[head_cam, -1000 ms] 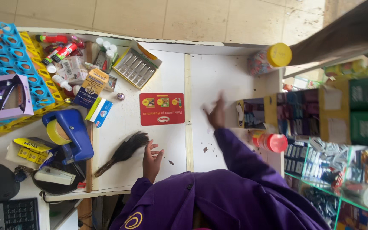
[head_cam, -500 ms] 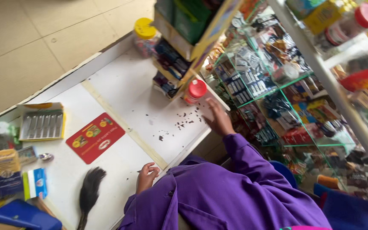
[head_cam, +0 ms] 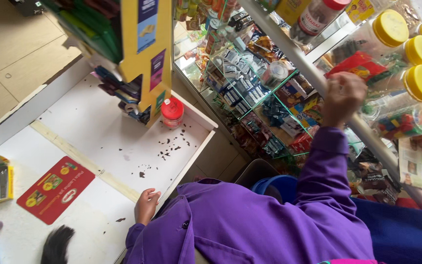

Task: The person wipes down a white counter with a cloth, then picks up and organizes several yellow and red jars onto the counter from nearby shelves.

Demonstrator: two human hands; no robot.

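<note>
Small shop, white counter [head_cam: 89, 127] below me, packed glass shelving on the right with sweets and sachets. I see my left hand [head_cam: 146, 205] resting at the counter edge, fingers loosely curled, holding nothing, just touching the surface. My right hand [head_cam: 342, 98] is raised to the shelf rail, fingers closed into a fist near a red packet [head_cam: 360, 66]; I cannot tell whether it grips the packet, the rail or nothing, as the knuckles hide the palm. Yellow-lidded jars [head_cam: 406, 83] stand just beside that hand, crowded together.

Risks as I judge them: the raised arm sits close to the jars, so a careless pull on the packet could knock one off the rail. The purple sleeve [head_cam: 318, 166] hangs over stacked goods lower down and could drag packets loose. Dark crumbs [head_cam: 172, 146] are scattered on the counter near a red-lidded jar [head_cam: 172, 112]; a sweep of the left arm could smear them or tip that jar. A red card [head_cam: 54, 188] and a black brush [head_cam: 57, 244] lie well apart from both hands.
</note>
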